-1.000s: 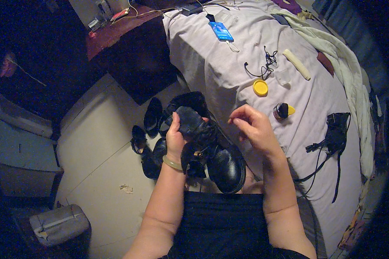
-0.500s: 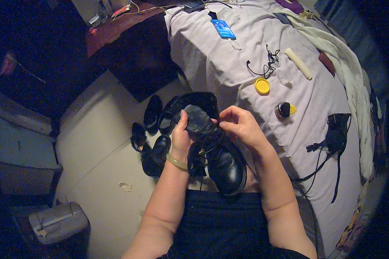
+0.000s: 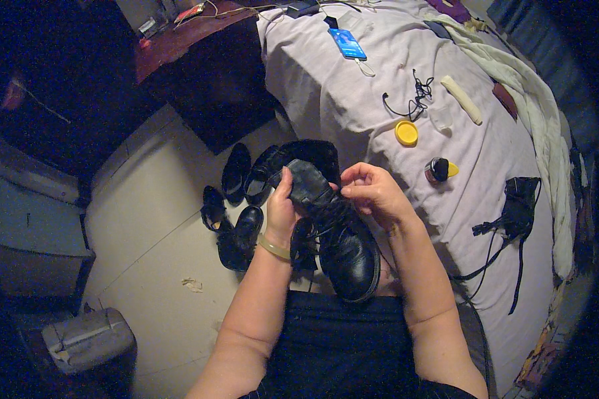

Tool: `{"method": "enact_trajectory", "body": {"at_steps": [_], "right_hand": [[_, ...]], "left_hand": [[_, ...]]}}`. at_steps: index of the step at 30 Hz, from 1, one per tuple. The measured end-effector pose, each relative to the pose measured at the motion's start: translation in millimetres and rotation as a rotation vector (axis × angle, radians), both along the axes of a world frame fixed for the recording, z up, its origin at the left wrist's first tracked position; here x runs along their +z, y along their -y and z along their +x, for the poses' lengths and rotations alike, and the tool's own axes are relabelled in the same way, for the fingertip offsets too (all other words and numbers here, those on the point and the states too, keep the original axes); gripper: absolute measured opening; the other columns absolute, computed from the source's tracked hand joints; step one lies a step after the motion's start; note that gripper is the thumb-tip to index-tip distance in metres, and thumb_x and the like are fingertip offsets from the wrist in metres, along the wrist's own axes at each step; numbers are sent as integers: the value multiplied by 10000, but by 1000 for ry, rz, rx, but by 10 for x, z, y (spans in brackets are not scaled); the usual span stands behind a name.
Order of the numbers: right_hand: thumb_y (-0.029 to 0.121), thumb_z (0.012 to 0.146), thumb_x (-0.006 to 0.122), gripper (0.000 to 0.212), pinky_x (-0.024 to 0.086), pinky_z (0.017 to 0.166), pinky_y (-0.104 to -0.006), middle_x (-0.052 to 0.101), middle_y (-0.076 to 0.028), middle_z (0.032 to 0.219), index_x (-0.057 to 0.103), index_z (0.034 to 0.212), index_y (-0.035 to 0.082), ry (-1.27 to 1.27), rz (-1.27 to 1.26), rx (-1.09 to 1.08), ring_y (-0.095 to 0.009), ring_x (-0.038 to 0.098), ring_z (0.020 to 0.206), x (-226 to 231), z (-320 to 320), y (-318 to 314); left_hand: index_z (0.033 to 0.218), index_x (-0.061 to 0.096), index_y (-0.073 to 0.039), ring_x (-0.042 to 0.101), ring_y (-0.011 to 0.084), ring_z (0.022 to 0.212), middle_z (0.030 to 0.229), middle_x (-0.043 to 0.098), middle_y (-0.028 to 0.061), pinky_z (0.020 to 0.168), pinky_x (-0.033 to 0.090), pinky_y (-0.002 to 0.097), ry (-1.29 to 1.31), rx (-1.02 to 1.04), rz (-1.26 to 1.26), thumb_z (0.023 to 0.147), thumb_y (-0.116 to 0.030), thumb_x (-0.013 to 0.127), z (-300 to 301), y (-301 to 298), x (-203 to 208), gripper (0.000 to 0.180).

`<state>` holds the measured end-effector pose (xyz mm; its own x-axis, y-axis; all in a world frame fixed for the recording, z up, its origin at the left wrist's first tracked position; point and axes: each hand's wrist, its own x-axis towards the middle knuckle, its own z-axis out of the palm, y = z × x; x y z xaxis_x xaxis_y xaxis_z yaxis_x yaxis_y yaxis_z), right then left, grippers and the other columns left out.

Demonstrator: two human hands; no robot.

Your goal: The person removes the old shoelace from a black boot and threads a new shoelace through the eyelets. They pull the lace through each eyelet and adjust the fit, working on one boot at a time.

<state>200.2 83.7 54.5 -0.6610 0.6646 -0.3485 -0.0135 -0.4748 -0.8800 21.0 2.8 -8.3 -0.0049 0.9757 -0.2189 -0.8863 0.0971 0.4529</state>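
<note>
A black leather boot (image 3: 351, 263) rests above my lap, its rounded toe towards me and its tongue (image 3: 307, 179) spread flat at the far end. My left hand (image 3: 281, 214), a pale bangle (image 3: 273, 249) on its wrist, grips the boot by the tongue side, thumb uppermost. At the boot's right edge my right hand (image 3: 378, 194) has thumb and forefinger pinched together. Whatever is between those fingertips is too dark and small to make out. Several other black shoes (image 3: 235, 174) stand on the floor just beyond and left of the boot.
To the right is a bed with a pale sheet (image 3: 353, 106). On it lie a lit phone (image 3: 347, 44), a tangled black cable (image 3: 419, 96), a yellow lid (image 3: 406, 133), a small jar (image 3: 436, 170), a cream stick-like piece (image 3: 460, 100) and black laces (image 3: 516, 213). A grey case (image 3: 90, 339) stands lower left.
Both hands keep nearly the same hold on the boot. The view has shifted very slightly, and the boot's tongue tilts a little differently.
</note>
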Motion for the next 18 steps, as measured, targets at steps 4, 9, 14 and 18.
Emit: {"method": "enact_trajectory", "body": {"at_steps": [4, 9, 14, 18], "right_hand": [[70, 766, 718, 244, 352, 373, -198, 589, -7, 674, 580, 964, 31, -6, -9, -1, -59, 479, 455, 16, -6, 8], [70, 772, 717, 220, 351, 378, -192, 614, -28, 742, 595, 951, 32, -21, -50, -60, -60, 482, 462, 9, -22, 19], [49, 786, 704, 183, 363, 384, -172, 622, -27, 775, 603, 938, 35, -61, -99, -107, -47, 509, 502, -5, -36, 46], [37, 789, 701, 169, 373, 384, -173, 621, -22, 772, 601, 926, 34, -52, -92, -147, -47, 516, 506, 8, -67, 68]], "left_hand": [[1107, 574, -9, 664, 316, 905, 1021, 661, 201, 842, 540, 432, -92, 11, 25, 977, -537, 317, -21, 3, 2, 602], [1105, 577, -13, 665, 308, 913, 1029, 662, 196, 840, 543, 418, -96, 6, 56, 982, -527, 310, -22, 2, 24, 592], [1104, 574, -8, 664, 310, 918, 1013, 663, 192, 842, 541, 418, -54, 43, 12, 991, -497, 314, -15, -4, -7, 565], [1091, 566, 12, 661, 317, 923, 989, 661, 192, 858, 534, 425, 2, 22, 28, 1011, -439, 312, -17, 12, 50, 523]]}}
